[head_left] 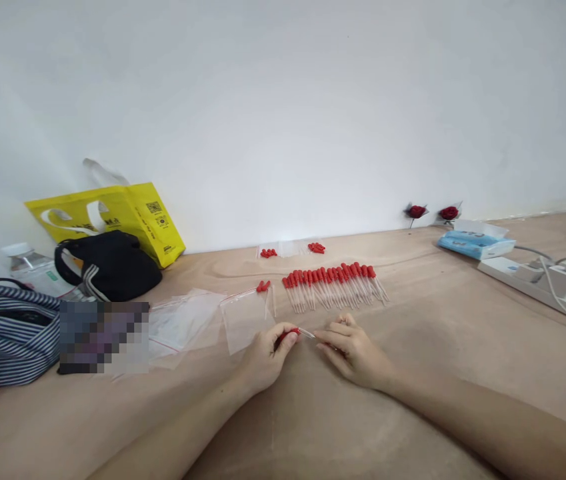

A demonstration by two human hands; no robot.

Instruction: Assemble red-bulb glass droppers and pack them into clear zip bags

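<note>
Head view: clear dropper point(305, 332), red bulb point(293, 331)

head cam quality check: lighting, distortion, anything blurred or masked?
Head view: soft, even light, with only faint shadows under the left hand and right hand. The far edge of the table bows from wide-angle distortion. A pixelated patch masks something at left. The dropper they pinch looks small and slightly soft.
</note>
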